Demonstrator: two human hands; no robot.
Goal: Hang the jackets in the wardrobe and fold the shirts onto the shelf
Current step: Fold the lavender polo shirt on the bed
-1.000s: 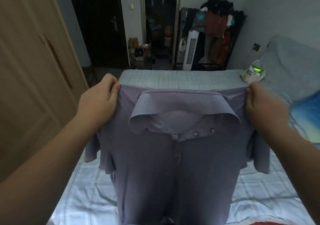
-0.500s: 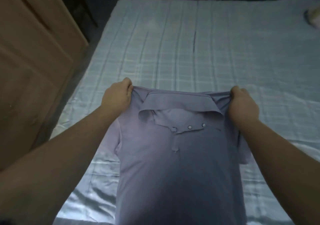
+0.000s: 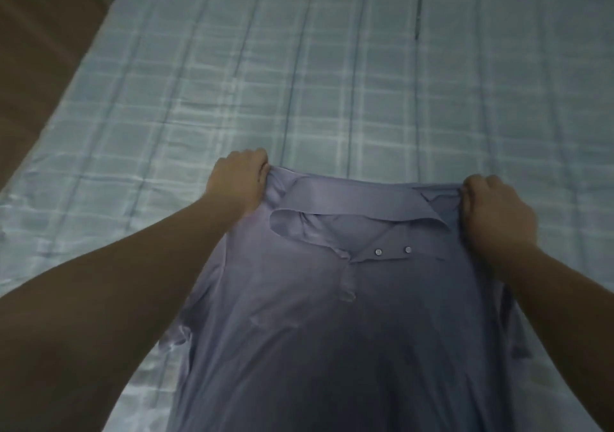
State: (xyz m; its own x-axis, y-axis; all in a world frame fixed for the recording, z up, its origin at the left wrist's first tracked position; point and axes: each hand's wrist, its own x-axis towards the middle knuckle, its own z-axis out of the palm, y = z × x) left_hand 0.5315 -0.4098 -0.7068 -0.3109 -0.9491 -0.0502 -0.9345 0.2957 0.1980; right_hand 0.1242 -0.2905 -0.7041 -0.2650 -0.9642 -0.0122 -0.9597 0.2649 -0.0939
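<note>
A lilac polo shirt (image 3: 332,325) with a collar and two visible buttons is stretched out front side up over the bed, its lower part running out of the bottom of the view. My left hand (image 3: 237,182) grips the shirt's left shoulder in a closed fist. At the opposite shoulder my right hand (image 3: 495,212) is closed on the fabric the same way. Both short sleeves hang down beside my forearms. Whether the shirt body rests on the sheet I cannot tell.
The bed (image 3: 332,82), covered by a pale blue checked sheet, fills most of the view beyond the shirt. A brown wooden wardrobe side (image 3: 36,59) stands along the bed's left edge.
My view has tilted down from the room to the bed. Both hands have lowered the shirt from mid-air towards the sheet, still gripping its shoulders.
</note>
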